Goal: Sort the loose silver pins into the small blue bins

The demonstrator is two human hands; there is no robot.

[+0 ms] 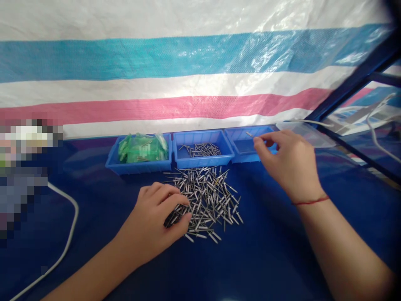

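Right hand [290, 165] pinching rivet [249, 134], partly hiding right bin [239, 146]; left hand [156, 221] over rivet pile [209, 196], grip unclear; white cable [77, 209] at left

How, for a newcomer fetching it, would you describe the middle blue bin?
On the dark blue table, three blue bins stand in a row before the striped sheet. The middle one sits just behind the rivet pile. Its heap of loose rivets sets it apart from the left bin, with its green plastic, and the right bin, partly hidden by the right hand.
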